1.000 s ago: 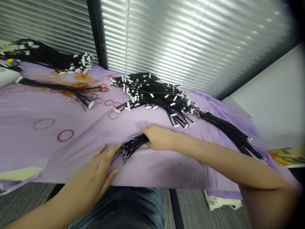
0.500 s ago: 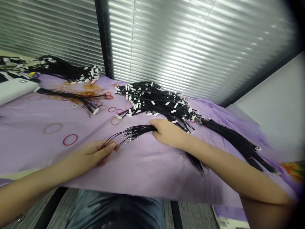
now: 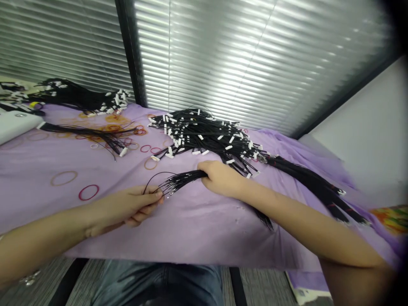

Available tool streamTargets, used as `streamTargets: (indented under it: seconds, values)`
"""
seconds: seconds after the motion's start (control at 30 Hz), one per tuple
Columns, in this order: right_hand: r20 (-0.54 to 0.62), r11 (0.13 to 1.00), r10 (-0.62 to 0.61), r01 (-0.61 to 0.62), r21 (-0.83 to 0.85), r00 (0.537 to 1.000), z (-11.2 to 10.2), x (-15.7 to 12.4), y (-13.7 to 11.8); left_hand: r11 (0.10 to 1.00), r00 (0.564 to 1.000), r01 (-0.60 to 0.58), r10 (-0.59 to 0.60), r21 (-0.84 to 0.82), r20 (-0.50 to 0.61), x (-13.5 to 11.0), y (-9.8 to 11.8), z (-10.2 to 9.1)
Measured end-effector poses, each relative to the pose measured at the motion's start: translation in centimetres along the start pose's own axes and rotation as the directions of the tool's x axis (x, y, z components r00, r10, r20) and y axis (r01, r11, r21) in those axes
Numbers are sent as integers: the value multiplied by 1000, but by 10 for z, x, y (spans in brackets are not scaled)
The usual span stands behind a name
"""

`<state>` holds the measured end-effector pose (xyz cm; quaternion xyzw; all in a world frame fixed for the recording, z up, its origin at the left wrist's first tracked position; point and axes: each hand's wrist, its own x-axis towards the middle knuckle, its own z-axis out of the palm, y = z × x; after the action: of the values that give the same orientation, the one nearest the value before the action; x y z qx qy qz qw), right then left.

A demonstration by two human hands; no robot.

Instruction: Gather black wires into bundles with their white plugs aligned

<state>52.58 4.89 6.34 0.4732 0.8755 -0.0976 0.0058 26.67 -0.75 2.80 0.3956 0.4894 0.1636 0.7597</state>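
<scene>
A bundle of thin black wires (image 3: 183, 180) with small metal tips is gripped by my right hand (image 3: 218, 178), fingers wrapped round it. The tips point left, while the bundle's other end hangs out below my right forearm. My left hand (image 3: 143, 204) pinches the ends of a few wires at the left of the bundle; one wire bows upward in a loop over it. Behind my right hand lies a large heap of black wires with white connectors (image 3: 204, 134).
Tied bundles of black wire (image 3: 306, 182) lie to the right. A smaller wire bunch (image 3: 92, 131), scattered rubber bands (image 3: 89, 192), another wire pile (image 3: 79, 95) and a white device (image 3: 17, 125) are on the left. Purple cloth (image 3: 191, 238) covers the table; blinds stand behind.
My left hand has moved slightly right, closer to the metal tips. Fewer wires stretch out to it, and one wire now arches up. My right hand keeps its grip.
</scene>
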Motion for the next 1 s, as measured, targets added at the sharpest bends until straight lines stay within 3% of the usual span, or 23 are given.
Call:
streamTargets:
  seconds: [0.4, 0.6, 0.77, 0.9, 1.0]
  values:
    - [-3, 998, -45, 45, -41, 999, 8, 11, -3, 982, 999, 43, -46, 186, 11, 16, 17, -2]
    - [-19, 998, -64, 64, -2, 998, 5, 13, -7, 979, 999, -36, 32, 199, 19, 17, 15, -3]
    - [-13, 999, -50, 50, 2, 999, 5, 11, -5, 973, 992, -79, 98, 217, -79, 3, 5, -22]
    - [-9, 999, -50, 51, 17, 999, 7, 12, -5, 953, 950, -191, 239, 237, -199, -7, -2, -40]
    - [1, 997, -69, 69, 33, 998, 10, 13, -7, 909, 929, -238, 316, 342, -194, -10, -2, -40]
